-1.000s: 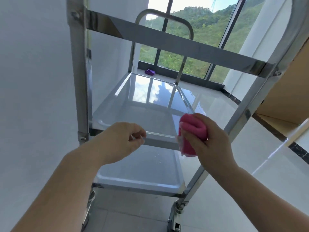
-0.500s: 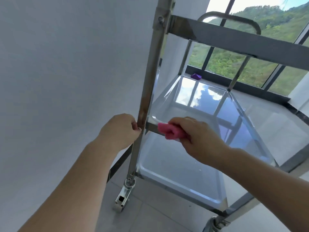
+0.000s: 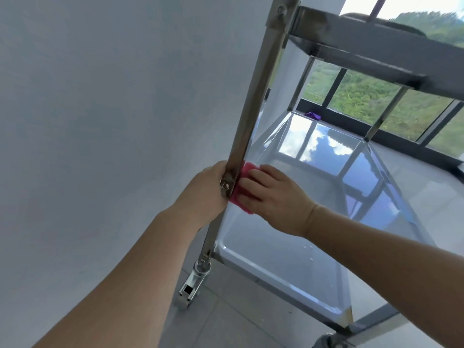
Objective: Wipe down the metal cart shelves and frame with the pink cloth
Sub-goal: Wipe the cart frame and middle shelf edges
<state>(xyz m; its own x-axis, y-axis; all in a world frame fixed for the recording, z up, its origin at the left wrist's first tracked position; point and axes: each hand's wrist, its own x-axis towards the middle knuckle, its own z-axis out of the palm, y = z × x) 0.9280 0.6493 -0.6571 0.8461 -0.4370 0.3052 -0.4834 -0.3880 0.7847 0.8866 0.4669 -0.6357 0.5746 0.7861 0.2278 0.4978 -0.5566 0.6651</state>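
Left hand (image 3: 206, 189): closed on the cart (image 3: 356, 325) post (image 3: 253, 96) from its outer side, at the bolted joint; fingertips hidden behind the metal.
Right hand (image 3: 275, 197): on the inner side of the same post, level with the left hand; fingers bent over the cloth (image 3: 241, 195), holding it against the post; thumb hidden.
Cloth: pink, bunched, squeezed between the right fingers and the post, showing above and below them, just across the post from the left hand.
Post: tilted in this view, running up past both hands to the top shelf (image 3: 376, 49) and down below them to a caster (image 3: 192, 287).
Mid shelf (image 3: 334, 169): starts at the right fingers and stretches away beyond them; glossy, mirroring sky and window bars.
Low shelf (image 3: 281, 270): under the right wrist and forearm, a few small specks on it.
Wall (image 3: 100, 96): pale, left of the left arm.
Window (image 3: 364, 99): well beyond the hands, green hillside outside.
Purple thing (image 3: 313, 116): small, on the floor by the window, far past the right hand; what it is cannot be told.
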